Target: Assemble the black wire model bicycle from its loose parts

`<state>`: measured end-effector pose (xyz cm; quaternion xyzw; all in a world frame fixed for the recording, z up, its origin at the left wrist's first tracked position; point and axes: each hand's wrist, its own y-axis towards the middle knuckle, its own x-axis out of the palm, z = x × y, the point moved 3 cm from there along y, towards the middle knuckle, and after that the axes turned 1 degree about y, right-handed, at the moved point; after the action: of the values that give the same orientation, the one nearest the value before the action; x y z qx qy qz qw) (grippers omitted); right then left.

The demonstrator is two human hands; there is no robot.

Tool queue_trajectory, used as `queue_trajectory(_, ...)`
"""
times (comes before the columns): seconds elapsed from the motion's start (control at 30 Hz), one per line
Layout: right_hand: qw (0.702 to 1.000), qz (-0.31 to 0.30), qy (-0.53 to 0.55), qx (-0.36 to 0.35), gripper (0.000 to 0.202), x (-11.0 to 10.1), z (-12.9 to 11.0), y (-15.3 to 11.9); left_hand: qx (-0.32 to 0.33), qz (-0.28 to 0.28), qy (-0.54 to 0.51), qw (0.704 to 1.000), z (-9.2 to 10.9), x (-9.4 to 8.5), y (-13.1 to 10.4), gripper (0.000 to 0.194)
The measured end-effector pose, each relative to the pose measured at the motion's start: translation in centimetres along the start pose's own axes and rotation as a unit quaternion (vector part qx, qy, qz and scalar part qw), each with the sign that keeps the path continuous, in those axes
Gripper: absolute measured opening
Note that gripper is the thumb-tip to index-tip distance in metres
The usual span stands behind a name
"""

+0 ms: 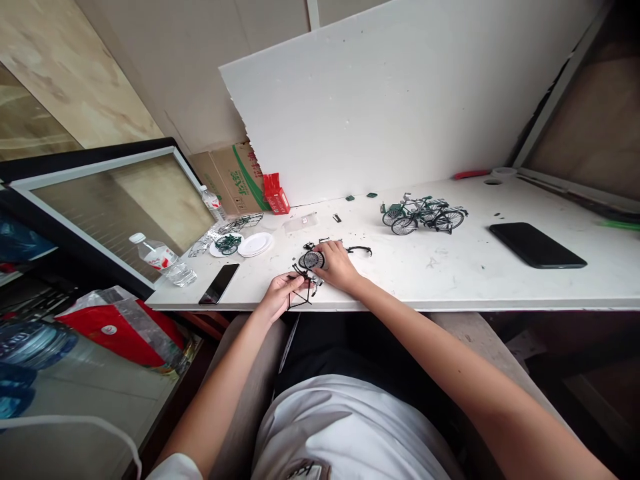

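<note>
My left hand [281,293] is closed on a small black model bicycle frame [299,303] at the table's front edge. Just above and to the right, the fingers of my right hand [336,265] are closed around a small spoked wheel [314,260]. Another wheel partly shows behind it. Thin black parts lie beyond my right hand, among them a curved black piece [361,251] to its right. My right fingertips are partly hidden by the hand itself.
Assembled model bicycles [423,215] stand at the back right, near a black tablet-like slab [537,245]. On the left are a phone [219,284], a water bottle [163,260], white plates [255,244] and green bicycle parts [228,245]. A red box [276,195] stands behind.
</note>
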<state>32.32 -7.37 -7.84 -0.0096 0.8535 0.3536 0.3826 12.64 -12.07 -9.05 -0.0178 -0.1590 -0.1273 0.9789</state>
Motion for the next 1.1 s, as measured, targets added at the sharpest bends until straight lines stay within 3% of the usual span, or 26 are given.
queue_trajectory(0.4, 0.999, 0.016, 0.027, 0.012, 0.041, 0.2, 0.2, 0.1, 0.002, -0.005, 0.004, 1.000, -0.6, -0.4, 0.3, 0.040)
queue_trajectory(0.6, 0.998, 0.027, 0.050, 0.033, 0.057, 0.0, -0.1, 0.1, 0.008, -0.004, 0.005, 1.000, -0.5, -0.2, 0.2, 0.038)
queue_trajectory(0.83, 0.994, 0.087, 0.059, 0.004, 0.013, -0.3, 0.3, 0.4, 0.014, -0.011, -0.012, 1.000, -0.2, 0.2, -0.1, 0.033)
queue_trajectory(1.1, 0.983, 0.157, 0.097, -0.004, 0.022, -1.9, -0.8, 0.1, 0.013, -0.008, -0.005, 1.000, -0.1, 0.2, -0.1, 0.035)
